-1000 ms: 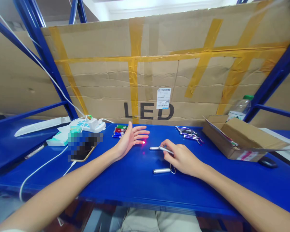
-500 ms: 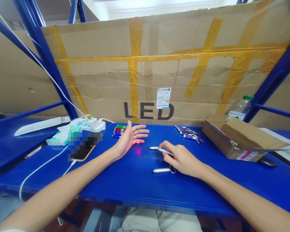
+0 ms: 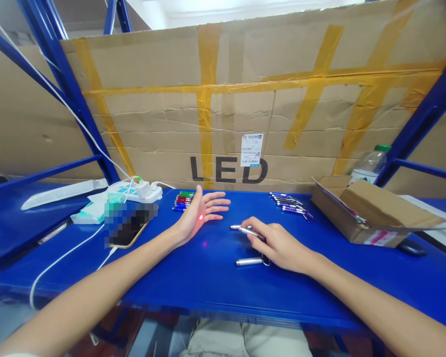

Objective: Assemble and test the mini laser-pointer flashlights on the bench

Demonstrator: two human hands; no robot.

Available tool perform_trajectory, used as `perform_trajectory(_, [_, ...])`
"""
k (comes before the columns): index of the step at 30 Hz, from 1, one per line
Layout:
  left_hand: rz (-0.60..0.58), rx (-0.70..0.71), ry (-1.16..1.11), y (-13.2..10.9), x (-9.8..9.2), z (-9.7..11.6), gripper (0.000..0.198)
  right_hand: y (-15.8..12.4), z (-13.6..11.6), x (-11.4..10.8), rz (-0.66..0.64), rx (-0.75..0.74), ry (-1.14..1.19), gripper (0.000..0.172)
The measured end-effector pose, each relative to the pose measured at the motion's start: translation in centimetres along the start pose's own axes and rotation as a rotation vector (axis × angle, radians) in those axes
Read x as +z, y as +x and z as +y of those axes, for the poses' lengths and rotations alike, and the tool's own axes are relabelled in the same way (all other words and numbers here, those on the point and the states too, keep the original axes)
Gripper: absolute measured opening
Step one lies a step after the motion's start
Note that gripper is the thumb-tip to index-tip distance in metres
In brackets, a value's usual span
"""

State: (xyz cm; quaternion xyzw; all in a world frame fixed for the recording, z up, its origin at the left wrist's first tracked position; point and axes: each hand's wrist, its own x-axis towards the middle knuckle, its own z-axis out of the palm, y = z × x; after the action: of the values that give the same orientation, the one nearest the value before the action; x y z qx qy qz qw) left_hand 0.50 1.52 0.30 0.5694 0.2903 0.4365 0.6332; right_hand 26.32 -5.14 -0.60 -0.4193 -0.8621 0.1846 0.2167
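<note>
My right hand (image 3: 277,244) is closed around a slim silver laser pointer (image 3: 253,233), its tip aimed left and glowing faintly red. A second silver pointer (image 3: 234,227) shows just behind that tip, partly hidden by the held one. Below the hand, a third silver pointer (image 3: 248,262) with a key ring lies on the blue table (image 3: 208,287). My left hand (image 3: 195,218) rests on its edge, fingers spread and palm turned right, holding nothing. A bright red dot lands on its palm, and a fainter one shows on the tabletop.
Green, red and blue pointers (image 3: 183,200) lie behind my left hand. Several dark and purple ones (image 3: 290,206) lie at back right. An open cardboard box (image 3: 338,218) stands right, before a bottle (image 3: 371,161). Left are a phone (image 3: 134,230) and power strip (image 3: 150,193).
The red dot has shifted left, from the little finger onto the left palm. Its fainter spot on the table has moved left and nearer. Both hands stay almost in place.
</note>
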Motion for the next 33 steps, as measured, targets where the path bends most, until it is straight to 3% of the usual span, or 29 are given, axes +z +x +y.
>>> perform_trajectory(9, [-0.003,-0.011,0.003,-0.05,0.04,-0.07,0.085,0.11,-0.13,-0.05,0.021,0.029,-0.067,0.018])
perform_trajectory(15, [-0.015,-0.012,-0.010,-0.06,-0.08,-0.17,0.084,0.10,-0.10,0.04,0.108,0.034,-0.031,0.025])
perform_trajectory(20, [-0.011,-0.002,0.001,0.04,-0.12,-0.09,0.084,0.02,-0.37,-0.02,0.025,0.011,-0.035,0.020])
perform_trajectory(25, [-0.002,-0.003,-0.010,0.13,-0.25,-0.12,0.085,0.07,-0.17,0.00,0.089,0.054,-0.045,0.025])
perform_trajectory(30, [-0.006,-0.004,-0.003,0.14,-0.25,-0.30,0.086,0.03,-0.33,0.13,-0.003,0.029,-0.096,0.017])
perform_trajectory(33, [-0.013,-0.006,0.006,0.14,-0.22,-0.29,0.086,-0.10,-0.48,0.18,0.009,0.001,-0.022,0.020])
